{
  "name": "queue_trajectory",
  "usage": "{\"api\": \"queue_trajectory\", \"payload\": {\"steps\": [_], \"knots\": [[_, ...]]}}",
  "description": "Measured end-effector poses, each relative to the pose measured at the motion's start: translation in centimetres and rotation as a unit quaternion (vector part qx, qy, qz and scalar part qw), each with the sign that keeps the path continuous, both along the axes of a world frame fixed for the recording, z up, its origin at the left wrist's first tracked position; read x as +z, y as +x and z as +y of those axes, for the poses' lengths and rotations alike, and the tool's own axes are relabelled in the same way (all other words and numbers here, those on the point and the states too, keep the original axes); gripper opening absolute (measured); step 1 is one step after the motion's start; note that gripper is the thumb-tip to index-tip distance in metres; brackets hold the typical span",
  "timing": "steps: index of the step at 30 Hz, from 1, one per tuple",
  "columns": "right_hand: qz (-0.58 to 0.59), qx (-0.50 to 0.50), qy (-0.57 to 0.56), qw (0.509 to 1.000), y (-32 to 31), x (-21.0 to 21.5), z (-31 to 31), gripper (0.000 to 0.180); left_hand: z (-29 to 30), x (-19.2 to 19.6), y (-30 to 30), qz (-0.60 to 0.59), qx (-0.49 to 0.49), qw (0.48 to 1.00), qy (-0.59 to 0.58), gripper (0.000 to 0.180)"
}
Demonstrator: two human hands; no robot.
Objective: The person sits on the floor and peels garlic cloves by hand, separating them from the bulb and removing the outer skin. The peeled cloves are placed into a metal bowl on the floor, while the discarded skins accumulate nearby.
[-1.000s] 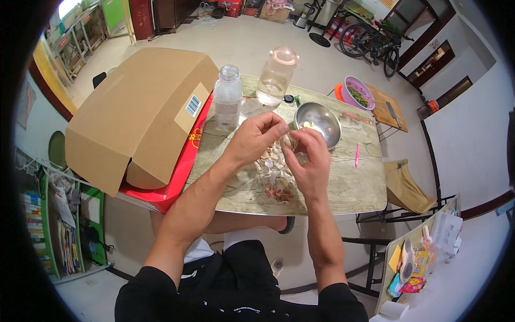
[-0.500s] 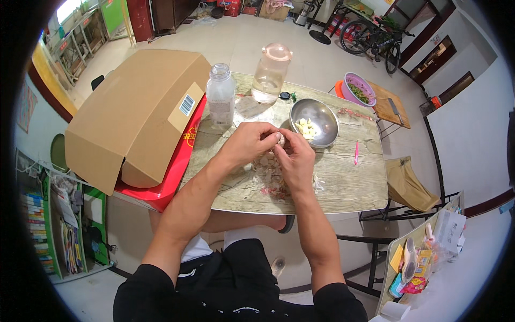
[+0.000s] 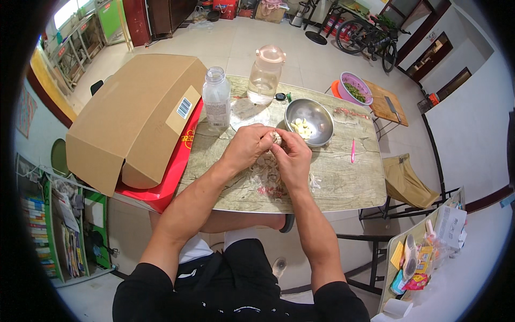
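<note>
Both hands meet over the middle of the wooden table (image 3: 343, 182), pinching one small pale garlic clove (image 3: 277, 138) between their fingertips. The left hand (image 3: 245, 147) closes on it from nine o'clock, thumb and forefinger curled around the clove; the right hand (image 3: 293, 155) grips it from four o'clock, its fingers bent in against the same piece. The clove sits above the table, not resting on it.

Directly beneath the hands, at six o'clock, lies a loose heap of papery garlic skins (image 3: 265, 177) spread on the tabletop. At one o'clock from the grip, just beside it, stands a steel bowl (image 3: 316, 115) holding peeled cloves (image 3: 301, 127). At eleven o'clock stands a clear plastic bottle (image 3: 216, 97) with no cap, and at twelve o'clock, farther back, a clear jug with a pink lid (image 3: 265, 75). A pink pen-like stick (image 3: 353, 151) lies at three o'clock, well apart. At nine o'clock a large open cardboard box (image 3: 129, 115) lies over a red box (image 3: 177, 166) at the table's left edge.
</note>
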State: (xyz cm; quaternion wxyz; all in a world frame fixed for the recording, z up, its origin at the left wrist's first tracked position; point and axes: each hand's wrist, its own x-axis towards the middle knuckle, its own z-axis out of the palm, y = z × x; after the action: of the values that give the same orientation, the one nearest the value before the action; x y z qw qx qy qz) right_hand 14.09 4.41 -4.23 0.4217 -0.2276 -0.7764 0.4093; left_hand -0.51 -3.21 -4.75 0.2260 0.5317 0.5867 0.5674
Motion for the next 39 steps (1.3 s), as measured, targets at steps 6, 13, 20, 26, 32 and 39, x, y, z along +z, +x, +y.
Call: {"api": "queue_trajectory", "payload": {"steps": [6,13,20,26,32,39], "knots": [[0.029,0.057,-0.124,0.99,0.0,-0.6,0.5,0.037,-0.4,0.9,-0.2,-0.142,-0.032,0.988,-0.056,0.038],[0.16,0.112,-0.265,0.944,-0.6,-1.1,0.5,0.035,0.1,0.5,-1.0,-0.237,-0.054,0.97,-0.021,0.038],[0.132,0.107,-0.274,0.947,-0.4,-1.5,0.9,0.03,0.4,0.0,-1.6,-0.293,-0.072,0.953,-0.015,0.036],[0.174,0.082,-0.317,0.929,-0.6,-1.0,0.6,0.019,0.2,0.0,-1.9,-0.298,-0.075,0.95,-0.046,0.036],[0.134,0.081,-0.26,0.953,-0.2,-1.8,1.0,0.022,0.1,0.7,-1.9,-0.409,-0.048,0.91,-0.042,0.038],[0.082,0.066,-0.23,0.967,-0.2,-1.5,0.5,0.02,-0.7,2.0,-1.4,-0.125,-0.071,0.984,-0.109,0.034]]}}
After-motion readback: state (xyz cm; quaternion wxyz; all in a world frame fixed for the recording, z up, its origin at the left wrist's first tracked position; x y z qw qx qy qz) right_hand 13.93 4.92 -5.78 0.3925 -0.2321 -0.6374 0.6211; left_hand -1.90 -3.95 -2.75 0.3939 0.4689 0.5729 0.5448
